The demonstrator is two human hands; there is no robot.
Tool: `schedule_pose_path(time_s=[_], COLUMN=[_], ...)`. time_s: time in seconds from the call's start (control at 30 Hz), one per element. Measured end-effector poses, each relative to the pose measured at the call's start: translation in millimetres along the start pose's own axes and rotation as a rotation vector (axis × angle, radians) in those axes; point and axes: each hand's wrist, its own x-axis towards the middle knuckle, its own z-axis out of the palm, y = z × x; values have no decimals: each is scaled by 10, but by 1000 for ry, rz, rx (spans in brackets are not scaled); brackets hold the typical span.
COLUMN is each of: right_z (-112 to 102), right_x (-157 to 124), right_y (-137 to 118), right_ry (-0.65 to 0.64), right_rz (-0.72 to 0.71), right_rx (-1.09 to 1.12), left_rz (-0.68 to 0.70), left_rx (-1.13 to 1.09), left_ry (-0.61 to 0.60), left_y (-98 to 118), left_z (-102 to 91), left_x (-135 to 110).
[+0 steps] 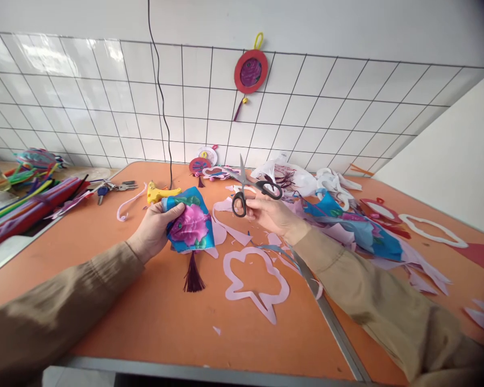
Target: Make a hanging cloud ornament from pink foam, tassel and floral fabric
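A piece of shiny blue fabric (207,236) with a pink flower print is pinched in my left hand (153,228), thumb on top. Below its lower edge shows a dark purple tassel (193,277); how the two are joined is hidden. My right hand (272,214) holds black-handled scissors (243,178) with the blades spread and pointing up, apart from the fabric. Between my forearms, a pale pink flower-shaped paper frame (282,290) lies flat on the orange table (165,322). Pink paper scraps (234,231) are strewn beneath and beyond my hands.
A yellow glue gun (157,194) and keys (123,186) lie behind my left hand. Colourful pipe cleaners (32,212) are at far left. Blue fabric (381,244), a plastic bag (306,180) and a white paper frame (435,231) sit right. A round red ornament (239,72) hangs on the tiled wall.
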Motion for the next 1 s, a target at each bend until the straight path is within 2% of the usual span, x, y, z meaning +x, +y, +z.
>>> schedule_pose_path(time_s=[0.1,0.2,0.3,0.37,0.5,0.67,0.77,0.83,1.0], right_z=[132,261,343,369,393,445,441,408,306], right_x=[-59,-125,-185,-212,-234,-259,-261,-257,-295], right_y=[5,8,5,2,-6,38,79,87,64], right_ry=[-107,-225,-276,-261,-151,-198,-215,-231,-322], right_rz=[23,-37,-99,-125,-225,-260,-256,-190,-93], right_rx=[-6,9,-58,-121,-267,-301,-258,-187,184], left_rz=[21,43,60,59,73,31,13,42,146], left_rx=[-17,-26,-16,-13,-33,-36,-9,-8,-7], left_ry=[21,33,30,31,60,55,27,19,57], left_y=[15,30,34,34,34,-3,-12,9,98], left_z=[17,36,41,40,44,51,45,37,1], left_x=[-9,-22,-23,-15,0,-5,-11,-7,44])
